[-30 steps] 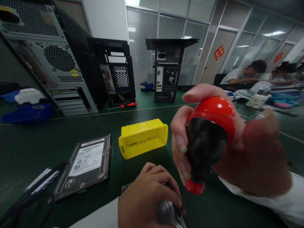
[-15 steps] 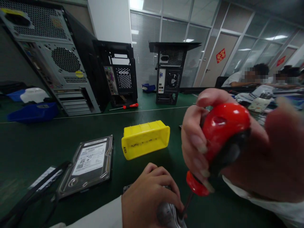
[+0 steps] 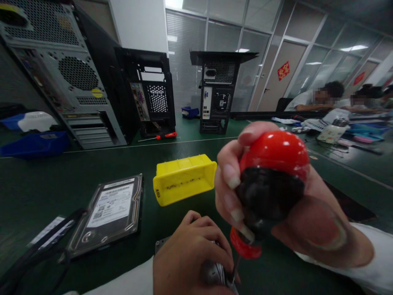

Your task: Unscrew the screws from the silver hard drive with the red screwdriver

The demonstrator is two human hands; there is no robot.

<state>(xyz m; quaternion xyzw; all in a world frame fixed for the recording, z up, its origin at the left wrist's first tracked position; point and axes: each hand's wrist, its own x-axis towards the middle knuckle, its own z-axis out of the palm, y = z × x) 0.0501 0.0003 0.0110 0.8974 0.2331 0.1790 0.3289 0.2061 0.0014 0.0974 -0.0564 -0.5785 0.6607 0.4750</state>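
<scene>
My right hand (image 3: 310,221) is wrapped round the fat red-and-black handle of a screwdriver (image 3: 274,164). The thin shaft points down, and its tip meets the edge of a silver hard drive (image 3: 215,272) at the bottom of the view. Over that drive lies my left hand (image 3: 193,256), fingers curled and gripping it near the tip, so most of the drive is hidden. Beyond the hands, a yellow bin (image 3: 186,180) rests on its side with small dark bits, perhaps screws, inside. To the left is another hard drive (image 3: 113,207), label up.
Black cables (image 3: 39,250) lie at the lower left. Behind stand a large computer tower (image 3: 76,73), a black open case (image 3: 156,94) and a smaller one (image 3: 217,94). A second screwdriver (image 3: 166,135) and blue bins (image 3: 37,143) sit nearby. People work at the far right.
My right hand has turned the screwdriver handle, showing more of its black side, and its thumb has come down against it. My left hand stays on the drive. The view has shifted slightly.
</scene>
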